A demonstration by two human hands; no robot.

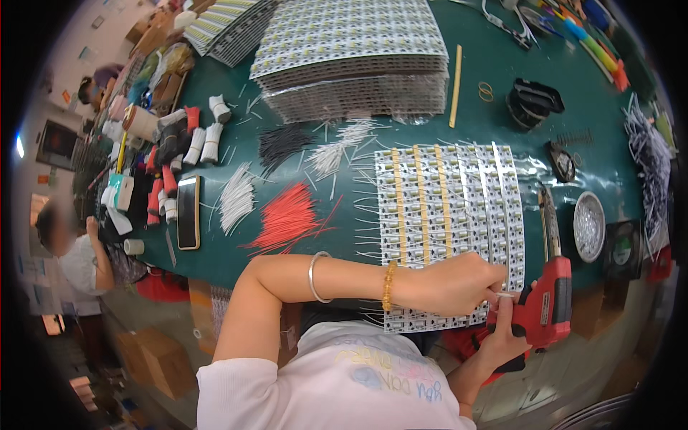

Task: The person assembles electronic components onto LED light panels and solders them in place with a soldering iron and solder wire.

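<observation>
Table (502,107), green top, bent by the lens, its near edge hidden under the person's arms and white shirt. Stacks of printed strip panels (351,43) at the far side, their upper ends cut off by the frame. Panel (448,215) of white LED strips lying flat near the front edge, thin white wires sticking out along its left side; its lower right corner is covered by the hands. Left hand (451,287), reaching across the body with a silver bangle and a bead bracelet on the forearm, rests on that corner with fingertips pinched together; what they pinch, seemingly a fine white wire, is too small to be sure of. Right hand (505,337), fingers wrapped closed around the grip of a red soldering gun (548,301), whose tip points up along the panel's right edge; the palm and the lower handle are hidden. Red wires (287,218) in a loose heap left of the panel, white wires (236,201) beside them, black wires (279,143) farther back. Phone (188,212), dark, upright in the picture, left of the wires. Round tin (589,226) right of the gun, contents unclear. Second person at the left rim, blurred and partly cut off.
</observation>
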